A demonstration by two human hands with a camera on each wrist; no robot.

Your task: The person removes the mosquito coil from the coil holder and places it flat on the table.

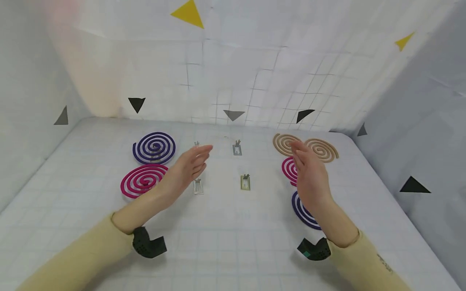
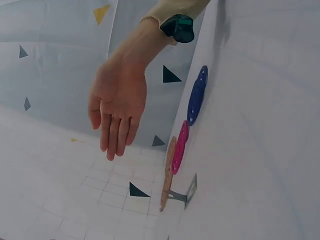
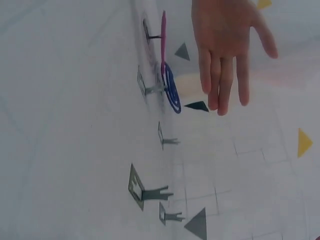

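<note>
Both hands are held up over the table, fingers straight, holding nothing. The left hand (image 1: 182,171) is nearest a pink spiral coil (image 1: 136,192) and small metal stands (image 1: 198,188); a blue coil (image 1: 137,155) lies behind the pink one. The right hand (image 1: 314,182) partly hides tan coils (image 1: 333,152), a second pink coil (image 1: 287,171) and a second blue coil (image 1: 307,220). Seen in the left wrist view, the right hand (image 2: 120,100) shows its palm, with coils (image 2: 198,95) beyond. In the right wrist view, the left hand (image 3: 225,45) hangs fingers down, palm showing.
Two more stands, a grey one (image 1: 237,150) and a greenish one (image 1: 245,186), stand mid-table. White sheeting (image 1: 109,60) with black, grey and yellow triangles encloses the gridded white tabletop (image 1: 233,250) at the back and sides. A dark device (image 1: 149,246) is at each wrist.
</note>
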